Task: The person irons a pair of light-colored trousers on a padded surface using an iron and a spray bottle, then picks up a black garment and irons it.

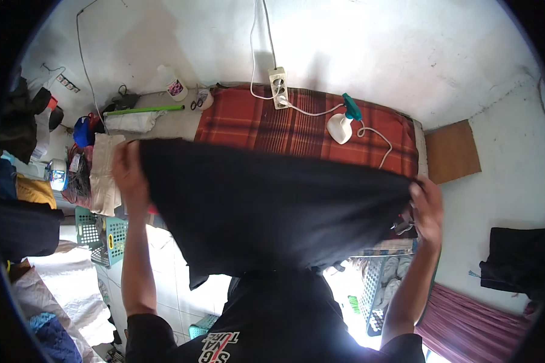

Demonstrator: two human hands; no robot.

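Observation:
A large piece of black cloth [272, 209] is stretched between my two hands, in front of my body. My left hand [129, 172], somewhat blurred, has its fingers closed on the cloth's upper left corner. At the opposite upper corner, my right hand [427, 209] pinches the edge. The cloth hangs down toward my lap and hides the near part of the table. Beyond it lies a red plaid cover [236, 121] on the tabletop. A white spray bottle [340, 127] with a green trigger head stands on that cover. Close to my right hand is a shiny object, mostly hidden.
A power strip [278, 88] with white cords lies at the table's back edge. Scissors [198, 101], a white bottle [174, 85] and a green stick [145, 110] are at the back left. Plastic baskets [110, 239] stand below. Dark clothing [518, 260] hangs at the right.

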